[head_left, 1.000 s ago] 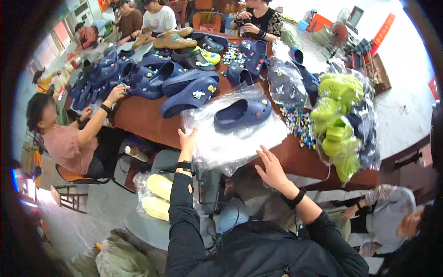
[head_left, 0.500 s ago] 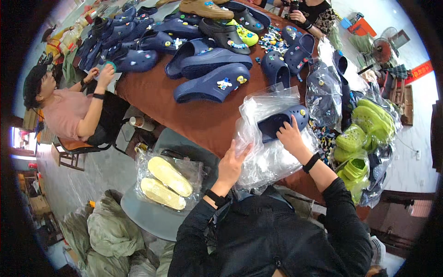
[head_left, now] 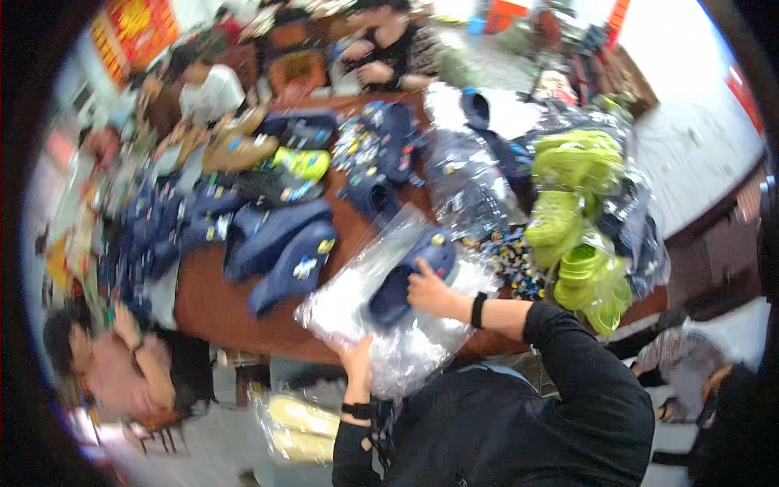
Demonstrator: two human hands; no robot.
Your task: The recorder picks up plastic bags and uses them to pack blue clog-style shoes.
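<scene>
A navy clog [head_left: 392, 286] with a small yellow charm lies over a clear plastic bag [head_left: 353, 312] at the near edge of the brown-topped table. My right hand [head_left: 432, 292] grips the clog by its side, index finger on the upper. The bag's near left edge is pinched in my left hand [head_left: 355, 364], though motion smears those fingers. Beyond the bag stands another navy clog [head_left: 372, 201]. Two large navy clogs [head_left: 296, 264] with charms rest to the left.
Small loose charms [head_left: 515, 260] lie right of the bag, beside bagged lime-green clogs [head_left: 568, 223]. More navy clogs [head_left: 195, 219] crowd the left side. Pale yellow soles [head_left: 302, 422] in plastic lie below left. A person in pink [head_left: 130, 365] sits at left; others sit beyond the table.
My view has swung to the right, bringing more people into sight. The bag and clog have tilted, and my right hand has closed more around the clog's side.
</scene>
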